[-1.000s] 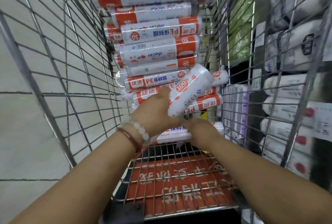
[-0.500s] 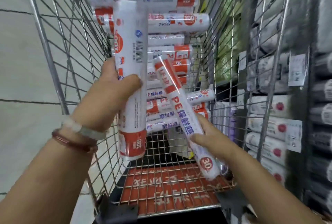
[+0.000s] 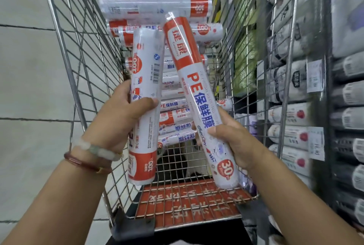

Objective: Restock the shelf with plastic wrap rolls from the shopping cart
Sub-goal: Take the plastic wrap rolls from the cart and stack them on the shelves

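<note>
Two rolls are up out of the cart, one per hand: the left hand [image 3: 120, 115] wraps its fingers and thumb around the near-upright 100 roll [image 3: 144, 105], while the right hand [image 3: 234, 142] clamps the lower part of the 30 roll [image 3: 199, 95], which leans left so its top nearly meets the other. Taking one in each fist likely halves the trips. Beyond them, more stacked rolls [image 3: 173, 118] lie crosswise in the shopping cart [image 3: 82, 63], and the shelf [image 3: 295, 118] to be filled stands just right, past the wire side.
</note>
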